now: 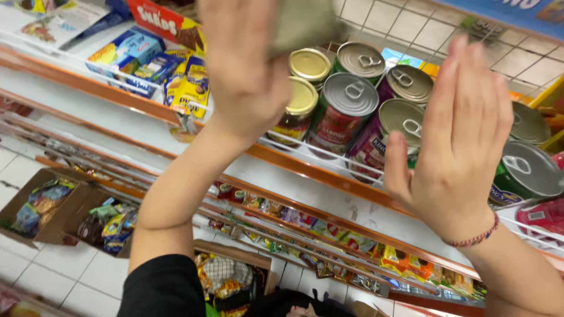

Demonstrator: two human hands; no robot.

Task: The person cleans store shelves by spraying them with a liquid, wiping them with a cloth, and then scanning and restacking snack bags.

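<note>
View from above of a person's two bare hands raised before a shop shelf (305, 167) with an orange edge and a white wire rail. The left hand (244, 64) is closed around a greyish-green cloth (299, 23), which is blurred and cut off by the top edge, so its full shape cannot be made out; the fingertips are out of frame too. The cloth sits just above a row of tins and jars. The right hand (464, 138) is open and flat, fingers together, holding nothing, and it covers part of a purple tin (388, 132) behind it. Beside that stands a red tin with a pull-ring lid (343, 108), and two glass jars with gold lids (301, 105) are partly hidden by the left wrist. A green tin (526, 173) at the right is partly blocked by the right hand. Lower shelves hold bright snack packets (352, 243), possibly sweets, too small to tell. Cardboard boxes (53, 205) of packets rest on the white tiled floor.
</note>
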